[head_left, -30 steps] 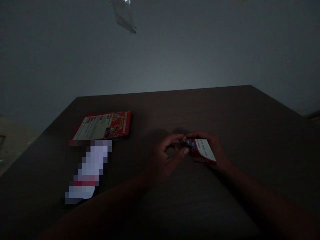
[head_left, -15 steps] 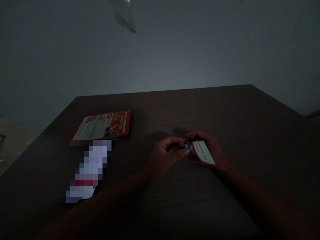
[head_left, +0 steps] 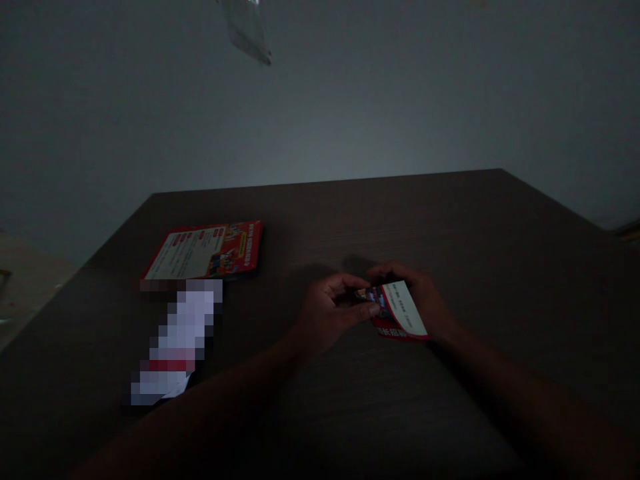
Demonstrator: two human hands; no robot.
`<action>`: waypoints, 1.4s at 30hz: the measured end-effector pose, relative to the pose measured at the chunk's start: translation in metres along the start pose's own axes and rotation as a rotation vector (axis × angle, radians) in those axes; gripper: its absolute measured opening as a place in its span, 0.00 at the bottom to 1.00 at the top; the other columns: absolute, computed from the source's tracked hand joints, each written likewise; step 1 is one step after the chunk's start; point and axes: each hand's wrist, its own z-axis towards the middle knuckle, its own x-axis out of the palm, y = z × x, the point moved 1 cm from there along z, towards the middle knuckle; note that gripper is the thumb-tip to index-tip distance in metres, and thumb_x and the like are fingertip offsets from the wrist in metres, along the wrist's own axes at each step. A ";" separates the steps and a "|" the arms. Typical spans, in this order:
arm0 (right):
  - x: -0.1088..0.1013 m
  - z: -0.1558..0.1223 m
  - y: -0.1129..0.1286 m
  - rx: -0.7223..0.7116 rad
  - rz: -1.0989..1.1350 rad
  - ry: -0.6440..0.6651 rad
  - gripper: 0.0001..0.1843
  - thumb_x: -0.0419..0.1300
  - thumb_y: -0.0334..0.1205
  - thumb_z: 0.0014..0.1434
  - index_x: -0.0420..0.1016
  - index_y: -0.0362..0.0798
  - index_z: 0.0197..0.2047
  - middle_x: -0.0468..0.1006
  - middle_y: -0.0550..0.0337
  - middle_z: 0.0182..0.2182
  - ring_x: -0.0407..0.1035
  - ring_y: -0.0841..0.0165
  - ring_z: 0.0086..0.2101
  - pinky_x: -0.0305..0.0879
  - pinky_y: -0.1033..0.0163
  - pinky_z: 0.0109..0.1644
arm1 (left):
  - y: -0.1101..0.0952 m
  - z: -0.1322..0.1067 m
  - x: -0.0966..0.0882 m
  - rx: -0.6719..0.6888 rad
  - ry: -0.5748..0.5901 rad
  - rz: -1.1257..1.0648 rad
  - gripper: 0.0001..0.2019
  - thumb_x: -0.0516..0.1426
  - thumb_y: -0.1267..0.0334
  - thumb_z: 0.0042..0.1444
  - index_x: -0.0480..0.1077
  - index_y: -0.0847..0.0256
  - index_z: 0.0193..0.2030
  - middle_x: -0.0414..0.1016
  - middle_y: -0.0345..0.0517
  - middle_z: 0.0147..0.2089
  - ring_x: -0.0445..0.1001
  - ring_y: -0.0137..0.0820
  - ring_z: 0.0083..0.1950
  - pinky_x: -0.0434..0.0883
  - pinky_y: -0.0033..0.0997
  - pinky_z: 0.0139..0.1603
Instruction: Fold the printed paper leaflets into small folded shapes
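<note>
Between my two hands is a folded printed leaflet [head_left: 406, 310], red and white with a dark picture at its left end. My left hand [head_left: 333, 310] pinches that picture end, thumb on top and fingers beneath. My right hand [head_left: 420, 290] grips the far right side of the leaflet, its fingers partly hidden behind the paper. On the left of the table lies a stack of similar red-and-white leaflets [head_left: 200, 252] with a colourful picture on top.
A pixelated pale object [head_left: 177, 333] with a red band lies in front of the stack, near my left forearm. The dark wooden table [head_left: 320, 220] meets a grey wall [head_left: 350, 100]. A clear plastic holder [head_left: 247, 33] hangs on the wall.
The leaflet has tilted a little, its front edge coming nearer, so more of its red strip and white lettering shows. Both hands keep their places around it.
</note>
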 end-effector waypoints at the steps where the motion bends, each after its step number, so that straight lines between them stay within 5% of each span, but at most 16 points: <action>1: 0.000 0.000 0.000 -0.005 0.000 0.002 0.17 0.66 0.38 0.44 0.73 0.48 0.39 0.77 0.60 0.30 0.71 0.64 0.32 0.65 0.60 0.35 | 0.000 0.000 0.000 -0.003 -0.001 0.001 0.14 0.67 0.68 0.41 0.71 0.64 0.36 0.77 0.43 0.35 0.75 0.28 0.35 0.71 0.29 0.38; 10: 0.000 0.000 0.007 0.001 0.017 0.010 0.18 0.67 0.37 0.42 0.73 0.48 0.40 0.77 0.60 0.30 0.71 0.66 0.29 0.66 0.62 0.32 | -0.003 -0.001 0.001 0.006 -0.022 -0.006 0.13 0.67 0.69 0.41 0.71 0.65 0.35 0.77 0.44 0.34 0.75 0.29 0.35 0.72 0.29 0.37; 16: 0.000 0.000 0.007 0.029 0.129 -0.023 0.19 0.70 0.39 0.41 0.75 0.48 0.38 0.79 0.58 0.33 0.73 0.65 0.33 0.69 0.61 0.36 | 0.001 0.002 -0.006 0.027 -0.133 -0.061 0.15 0.68 0.69 0.39 0.72 0.64 0.36 0.77 0.42 0.34 0.75 0.28 0.34 0.72 0.28 0.36; 23: -0.003 0.001 0.003 0.054 0.090 -0.185 0.11 0.63 0.45 0.54 0.75 0.48 0.38 0.79 0.57 0.36 0.72 0.66 0.35 0.68 0.61 0.41 | 0.010 0.010 -0.016 0.066 -0.280 -0.184 0.17 0.68 0.69 0.39 0.72 0.63 0.38 0.76 0.41 0.35 0.74 0.29 0.36 0.71 0.29 0.38; 34: -0.009 -0.005 0.014 -0.152 0.054 -0.197 0.11 0.57 0.47 0.59 0.76 0.51 0.40 0.77 0.56 0.38 0.70 0.62 0.41 0.65 0.57 0.45 | 0.007 0.011 -0.018 0.124 -0.455 -0.225 0.15 0.67 0.68 0.39 0.70 0.63 0.35 0.73 0.38 0.32 0.73 0.26 0.35 0.70 0.27 0.38; 42: -0.002 -0.002 0.011 -0.129 0.026 -0.143 0.06 0.64 0.42 0.54 0.77 0.50 0.35 0.79 0.56 0.36 0.73 0.63 0.38 0.67 0.56 0.43 | 0.002 0.007 -0.013 0.148 -0.414 0.052 0.16 0.66 0.67 0.43 0.65 0.62 0.37 0.72 0.40 0.35 0.74 0.29 0.38 0.71 0.27 0.38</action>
